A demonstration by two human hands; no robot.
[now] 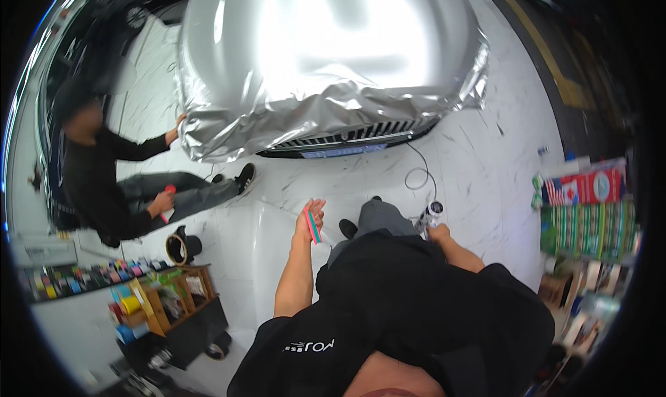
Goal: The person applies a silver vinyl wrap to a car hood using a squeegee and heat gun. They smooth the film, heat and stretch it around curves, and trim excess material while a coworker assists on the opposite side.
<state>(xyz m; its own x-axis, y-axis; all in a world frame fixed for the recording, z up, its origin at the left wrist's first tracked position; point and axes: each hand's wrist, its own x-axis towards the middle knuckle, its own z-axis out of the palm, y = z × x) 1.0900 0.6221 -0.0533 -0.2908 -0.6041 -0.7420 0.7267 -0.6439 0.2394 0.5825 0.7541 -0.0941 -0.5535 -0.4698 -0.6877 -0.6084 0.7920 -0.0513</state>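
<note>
My left hand is out in front of me, its fingertips partly extended. A pink-and-teal squeegee lies held against the palm. Beside my right hip, my right hand is closed round a heat gun, whose round end points away from me. Farther off, a sheet of shiny silver film covers the car's hood. Its loose edge hangs in wrinkles over the front, above the dark slatted grille. Neither of my hands touches the film.
At the left, a co-worker touches the film's corner with one hand and holds a small red item in the other. A dark cord loops on the floor. Shelves with boxes stand lower left; green-and-red packages sit at the right.
</note>
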